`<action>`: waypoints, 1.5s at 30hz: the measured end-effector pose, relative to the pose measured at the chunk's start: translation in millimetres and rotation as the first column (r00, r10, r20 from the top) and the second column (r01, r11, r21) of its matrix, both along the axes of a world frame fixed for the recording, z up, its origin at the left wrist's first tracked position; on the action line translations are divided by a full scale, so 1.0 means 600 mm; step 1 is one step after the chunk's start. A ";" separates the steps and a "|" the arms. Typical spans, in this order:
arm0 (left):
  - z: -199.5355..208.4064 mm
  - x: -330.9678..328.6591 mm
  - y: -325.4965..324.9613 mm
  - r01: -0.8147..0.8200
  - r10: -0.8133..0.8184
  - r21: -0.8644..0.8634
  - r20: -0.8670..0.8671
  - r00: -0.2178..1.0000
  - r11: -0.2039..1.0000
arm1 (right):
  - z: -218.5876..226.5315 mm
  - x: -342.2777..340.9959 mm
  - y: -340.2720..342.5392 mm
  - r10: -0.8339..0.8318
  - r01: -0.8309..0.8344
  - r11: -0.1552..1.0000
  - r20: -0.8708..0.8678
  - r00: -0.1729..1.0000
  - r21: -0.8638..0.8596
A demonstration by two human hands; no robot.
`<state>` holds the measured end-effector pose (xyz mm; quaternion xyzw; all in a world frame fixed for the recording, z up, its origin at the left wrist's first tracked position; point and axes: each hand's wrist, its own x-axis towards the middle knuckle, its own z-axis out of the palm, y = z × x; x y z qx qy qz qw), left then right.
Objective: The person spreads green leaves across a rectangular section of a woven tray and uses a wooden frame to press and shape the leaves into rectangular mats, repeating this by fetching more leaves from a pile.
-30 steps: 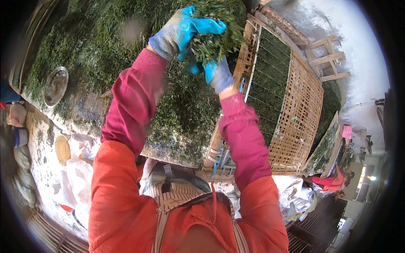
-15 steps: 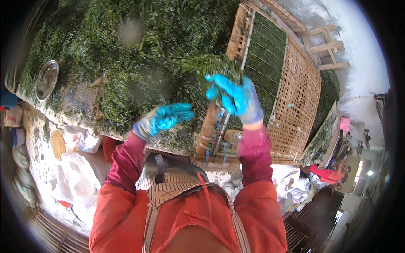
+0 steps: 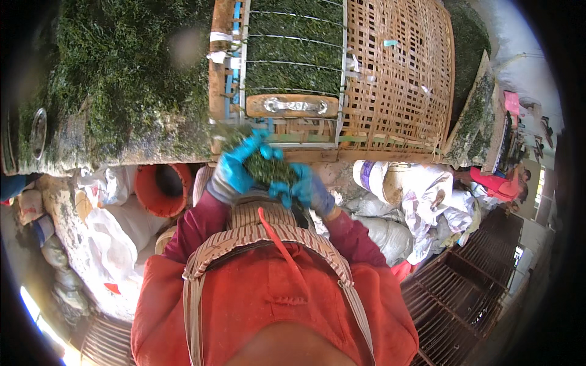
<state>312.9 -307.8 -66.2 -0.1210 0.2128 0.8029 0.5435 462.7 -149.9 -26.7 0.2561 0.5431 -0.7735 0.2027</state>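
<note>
In front of my striped apron, both gloved hands close round one clump of dark green, seaweed-like strands [image 3: 268,169]. My left hand [image 3: 232,169], in a blue-coated glove, grips its left side, and a few strands trail past those fingers, blurred. My right hand [image 3: 309,188] presses on the clump's lower right, its fingers curled. Just beyond my hands lies a white-edged frame [image 3: 343,67] with thin crossbars. Green strands [image 3: 295,50] fill its sections. At its near end sits a wooden block with a metal handle [image 3: 292,106].
A woven bamboo mat [image 3: 400,79] lies right of the frame. Loose green strands [image 3: 131,67] heap the table on the left, near a round metal dish [image 3: 39,133]. Beneath the edge are an orange bucket [image 3: 145,194], a white bucket [image 3: 373,177] and sacks. A person [image 3: 497,183] is far right.
My view has swung right, so the frame and mat now lie straight ahead. My hands, apart before, have come together close to my body round the green clump.
</note>
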 end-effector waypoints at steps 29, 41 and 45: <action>-0.078 -0.048 0.088 -0.805 -0.865 -0.392 -0.419 -0.275 0.446 | -0.031 0.038 0.360 0.194 0.119 0.597 -0.287 0.938 0.793; -0.076 0.007 0.057 -0.407 -0.539 -0.363 -0.433 -0.722 0.838 | -0.106 -0.034 0.136 0.760 0.350 -0.032 -0.204 0.617 0.936; -0.107 -0.061 -0.053 -0.638 -0.318 -0.268 -0.947 0.039 0.722 | -0.136 -0.029 0.141 0.762 0.306 -0.106 -0.121 0.637 0.946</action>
